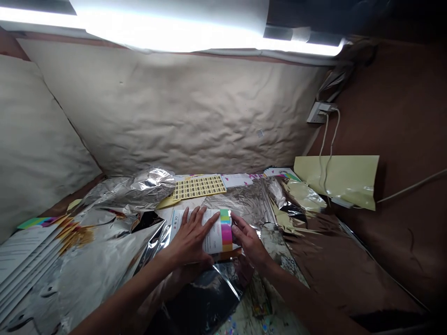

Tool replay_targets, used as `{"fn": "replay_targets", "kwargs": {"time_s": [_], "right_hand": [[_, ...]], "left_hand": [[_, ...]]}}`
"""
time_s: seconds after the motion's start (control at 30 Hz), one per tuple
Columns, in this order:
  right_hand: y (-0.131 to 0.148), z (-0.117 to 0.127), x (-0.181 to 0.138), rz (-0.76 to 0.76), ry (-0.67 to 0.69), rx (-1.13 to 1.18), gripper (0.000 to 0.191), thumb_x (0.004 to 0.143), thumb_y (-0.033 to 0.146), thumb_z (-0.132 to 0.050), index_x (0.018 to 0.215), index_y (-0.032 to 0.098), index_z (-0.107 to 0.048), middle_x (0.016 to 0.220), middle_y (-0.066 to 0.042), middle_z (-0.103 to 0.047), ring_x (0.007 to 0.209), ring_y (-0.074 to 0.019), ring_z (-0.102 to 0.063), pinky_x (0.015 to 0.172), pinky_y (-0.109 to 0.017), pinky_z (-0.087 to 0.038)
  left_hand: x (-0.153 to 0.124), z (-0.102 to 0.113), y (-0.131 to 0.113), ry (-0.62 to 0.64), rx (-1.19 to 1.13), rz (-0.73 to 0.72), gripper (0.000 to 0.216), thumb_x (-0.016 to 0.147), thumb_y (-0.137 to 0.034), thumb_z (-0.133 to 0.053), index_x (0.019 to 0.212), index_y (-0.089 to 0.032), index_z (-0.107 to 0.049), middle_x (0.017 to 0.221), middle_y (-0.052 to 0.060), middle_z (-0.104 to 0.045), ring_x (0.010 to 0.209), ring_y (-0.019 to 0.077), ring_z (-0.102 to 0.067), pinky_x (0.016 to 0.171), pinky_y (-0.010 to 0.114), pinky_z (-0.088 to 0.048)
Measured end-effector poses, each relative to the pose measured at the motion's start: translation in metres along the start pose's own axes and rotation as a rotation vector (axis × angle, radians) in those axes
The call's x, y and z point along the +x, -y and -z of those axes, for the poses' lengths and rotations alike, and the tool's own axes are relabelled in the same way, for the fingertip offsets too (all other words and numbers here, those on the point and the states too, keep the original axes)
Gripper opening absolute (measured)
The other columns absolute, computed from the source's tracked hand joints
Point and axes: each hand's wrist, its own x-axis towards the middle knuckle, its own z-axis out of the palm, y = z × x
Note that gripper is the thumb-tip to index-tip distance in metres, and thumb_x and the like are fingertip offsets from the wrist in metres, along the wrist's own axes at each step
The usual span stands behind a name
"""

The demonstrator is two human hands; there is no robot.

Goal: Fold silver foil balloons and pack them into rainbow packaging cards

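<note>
A white printed box with a rainbow-coloured stripe along its right side lies flat on silver foil in front of me. My left hand rests on top of it with the fingers stretched out flat. My right hand is pressed against the box's right edge by the coloured stripe, fingers curled along that side. A yellow sheet of small stickers lies just beyond the box.
Crumpled silver foil bags cover the table left and right. A stack of printed flat cartons sits at the far left. A yellow backing sheet hangs at the right under a wall socket with white cables. Paper-covered walls enclose the bench.
</note>
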Motion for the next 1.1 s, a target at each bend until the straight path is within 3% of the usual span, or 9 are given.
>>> {"fn": "replay_targets", "kwargs": {"time_s": [0.07,0.2,0.3,0.43,0.7,0.83,0.97,1.1], "right_hand": [[0.004,-0.001,0.002,0.034,-0.005,-0.062,0.065,0.084,0.05,-0.068,0.141,0.026,-0.05,0.144,-0.009,-0.052,0.125,-0.0292,-0.056,0.102,-0.045,-0.048],[0.019,0.013,0.006,0.035,-0.15,-0.275,0.066,0.082,0.059,-0.067,0.136,0.023,-0.055,0.143,-0.01,-0.053,0.132,-0.0303,-0.049,0.108,-0.045,-0.042],[0.024,0.018,0.007,-0.014,-0.031,-0.414,0.06,0.083,0.059,-0.066,0.129,0.021,-0.062,0.137,-0.011,-0.059,0.127,-0.0317,-0.053,0.106,-0.048,-0.043],[0.025,0.012,0.008,0.08,0.084,-0.558,0.053,0.086,0.049,-0.066,0.132,0.024,-0.058,0.134,-0.009,-0.061,0.12,-0.0294,-0.058,0.103,-0.047,-0.045],[0.033,0.005,0.016,-0.053,0.315,-0.125,0.05,0.087,0.048,-0.065,0.13,0.022,-0.06,0.118,-0.007,-0.069,0.104,-0.0252,-0.067,0.095,-0.041,-0.05],[0.035,0.004,0.022,-0.177,0.349,-0.021,0.054,0.081,0.049,-0.072,0.126,0.022,-0.061,0.11,-0.007,-0.071,0.096,-0.0237,-0.07,0.089,-0.037,-0.053],[0.034,0.006,0.032,-0.328,0.444,0.063,0.048,0.08,0.047,-0.074,0.113,0.012,-0.067,0.099,-0.012,-0.073,0.089,-0.0241,-0.072,0.09,-0.04,-0.053],[0.032,0.005,0.038,-0.349,0.486,0.061,0.045,0.081,0.043,-0.074,0.112,0.011,-0.067,0.097,-0.011,-0.074,0.09,-0.0243,-0.072,0.091,-0.042,-0.052]], "left_hand": [[0.001,0.0,-0.002,-0.05,0.021,0.016,0.139,0.04,-0.068,-0.084,0.155,-0.032,-0.016,0.156,0.02,-0.027,0.144,0.0447,-0.021,0.114,0.062,-0.007],[0.002,0.003,-0.004,-0.14,0.073,0.077,0.136,0.041,-0.063,-0.087,0.155,-0.031,-0.019,0.156,0.019,-0.027,0.143,0.0452,-0.022,0.115,0.061,-0.009],[0.003,0.008,-0.007,-0.187,0.106,0.061,0.132,0.045,-0.059,-0.088,0.155,-0.031,-0.02,0.157,0.018,-0.025,0.144,0.0433,-0.021,0.116,0.058,-0.01],[0.006,0.013,-0.015,-0.229,0.126,0.074,0.126,0.05,-0.059,-0.087,0.154,-0.03,-0.022,0.157,0.018,-0.027,0.144,0.0421,-0.021,0.117,0.058,-0.012],[0.01,0.01,-0.018,-0.19,0.11,0.083,0.122,0.052,-0.052,-0.087,0.154,-0.032,-0.023,0.154,0.017,-0.029,0.14,0.0439,-0.027,0.116,0.058,-0.012],[0.01,0.011,-0.019,-0.173,0.105,0.114,0.123,0.051,-0.053,-0.086,0.154,-0.033,-0.022,0.152,0.016,-0.031,0.137,0.0443,-0.03,0.115,0.059,-0.013],[0.009,0.011,-0.025,-0.202,0.115,0.081,0.123,0.053,-0.049,-0.086,0.155,-0.036,-0.019,0.153,0.014,-0.029,0.14,0.0439,-0.025,0.116,0.059,-0.01],[0.01,0.01,-0.031,-0.229,0.116,0.069,0.121,0.054,-0.046,-0.085,0.155,-0.035,-0.018,0.154,0.015,-0.028,0.142,0.0441,-0.021,0.116,0.059,-0.007]]}}
